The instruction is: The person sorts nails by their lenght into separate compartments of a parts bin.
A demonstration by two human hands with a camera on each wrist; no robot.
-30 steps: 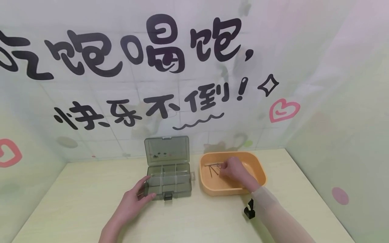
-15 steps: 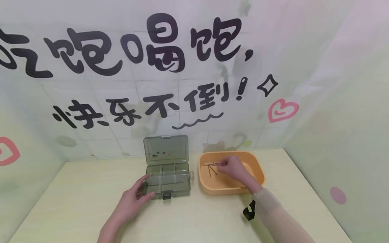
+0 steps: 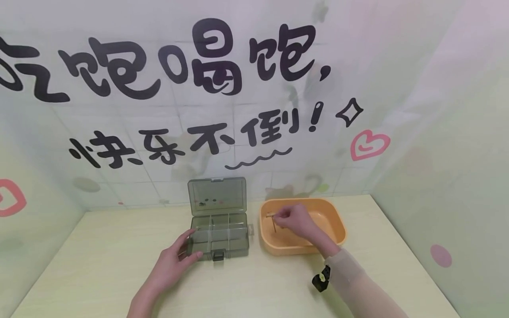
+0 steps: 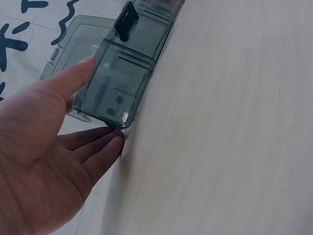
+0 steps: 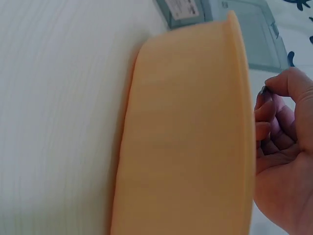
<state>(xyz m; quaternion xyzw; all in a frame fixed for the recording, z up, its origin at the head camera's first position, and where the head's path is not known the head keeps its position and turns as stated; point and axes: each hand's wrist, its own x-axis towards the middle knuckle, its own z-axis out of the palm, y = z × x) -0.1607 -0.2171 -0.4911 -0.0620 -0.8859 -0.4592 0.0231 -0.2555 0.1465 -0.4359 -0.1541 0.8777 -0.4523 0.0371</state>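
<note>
A grey translucent compartment box (image 3: 219, 234) stands with its lid (image 3: 217, 196) raised. My left hand (image 3: 172, 263) rests against its left front corner, fingers mostly straight, thumb on the front wall. In the left wrist view, the fingertips touch the box's end wall (image 4: 105, 98). To the right is an orange tray (image 3: 334, 232) with thin metal nails (image 3: 274, 225) at its left side. My right hand (image 3: 296, 219) reaches over these and pinches a nail. Only the nail's dark metal end (image 5: 264, 90) shows between thumb and finger in the right wrist view.
A black front latch (image 3: 218, 255) hangs down on the box, and a side tab (image 3: 251, 229) sticks out toward the tray. Behind both stands a wall (image 3: 254, 181) with large black lettering. The pale wooden table (image 3: 254, 287) extends in front.
My right hand has moved left inside the tray, over the nails, so fewer of them show. The left hand and the box have stayed put.
</note>
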